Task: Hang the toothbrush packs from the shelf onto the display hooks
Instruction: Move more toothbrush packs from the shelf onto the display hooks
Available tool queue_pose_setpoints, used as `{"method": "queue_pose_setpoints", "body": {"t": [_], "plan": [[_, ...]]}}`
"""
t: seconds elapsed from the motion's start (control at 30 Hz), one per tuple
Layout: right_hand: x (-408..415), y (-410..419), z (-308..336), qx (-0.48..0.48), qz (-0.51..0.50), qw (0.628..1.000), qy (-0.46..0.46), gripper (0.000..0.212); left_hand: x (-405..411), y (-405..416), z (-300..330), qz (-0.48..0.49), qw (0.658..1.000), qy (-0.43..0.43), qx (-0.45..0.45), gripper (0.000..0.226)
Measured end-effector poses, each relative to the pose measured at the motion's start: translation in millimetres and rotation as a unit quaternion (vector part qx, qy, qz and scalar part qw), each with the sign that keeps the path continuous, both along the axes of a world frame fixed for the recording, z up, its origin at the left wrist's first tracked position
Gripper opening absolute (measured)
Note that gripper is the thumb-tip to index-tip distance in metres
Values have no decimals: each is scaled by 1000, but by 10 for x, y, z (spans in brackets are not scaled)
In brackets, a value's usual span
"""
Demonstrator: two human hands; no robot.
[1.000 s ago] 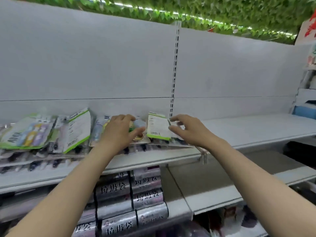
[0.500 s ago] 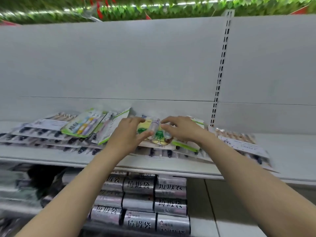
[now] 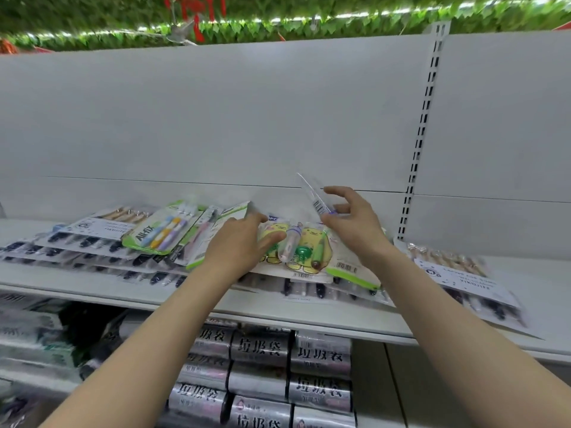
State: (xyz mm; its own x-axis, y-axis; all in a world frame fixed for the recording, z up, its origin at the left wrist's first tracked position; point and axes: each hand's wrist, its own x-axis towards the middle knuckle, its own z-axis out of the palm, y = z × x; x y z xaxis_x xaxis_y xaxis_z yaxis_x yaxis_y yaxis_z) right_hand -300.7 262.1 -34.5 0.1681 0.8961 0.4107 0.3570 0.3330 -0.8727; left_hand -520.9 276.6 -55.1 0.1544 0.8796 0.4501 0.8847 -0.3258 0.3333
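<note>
Several toothbrush packs lie overlapping on the white shelf (image 3: 272,307). My right hand (image 3: 355,227) pinches a slim clear pack (image 3: 311,193) with a barcode and holds it tilted above the pile. My left hand (image 3: 238,245) rests with straight fingers on the packs, its thumb touching a yellow cartoon pack (image 3: 309,245). Left of it lies a green-edged pack (image 3: 160,231) with coloured brushes. Another pack of brushes (image 3: 457,273) sits apart at the right. No display hooks are in view.
A bare grey back panel (image 3: 216,118) rises behind the shelf, with a slotted upright (image 3: 423,134) at the right. Silver rolls with printed labels (image 3: 262,350) fill the shelf below. Green foliage and lights run along the top.
My right hand has lifted the slim clear pack off the pile and tipped it upward. My left hand stays on the packs. The view has moved closer.
</note>
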Motion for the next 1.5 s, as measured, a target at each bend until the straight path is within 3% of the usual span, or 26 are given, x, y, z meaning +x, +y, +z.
{"method": "queue_pose_setpoints", "body": {"t": [0.27,0.6,0.83,0.97,1.07,1.3,1.5], "plan": [[-1,-86,-40,39,29,998,40,52,185,213,2,105,992,21,-66,90],[91,-130,-98,48,33,997,59,50,186,305,28,138,989,27,-47,55],[104,-207,-68,49,58,992,99,47,169,260,69,43,980,-190,45,49],[31,-318,-54,54,85,985,138,42,217,-77,106,-32,933,-359,25,31],[-85,-426,-85,76,110,980,145,40,154,-366,103,-52,898,-437,11,23],[-895,-606,-125,80,177,966,170,38,-513,-892,-2,-53,820,-570,-5,29],[-2160,-814,-193,49,207,956,200,26,-1606,-1274,-226,-21,803,-595,41,30]]}}
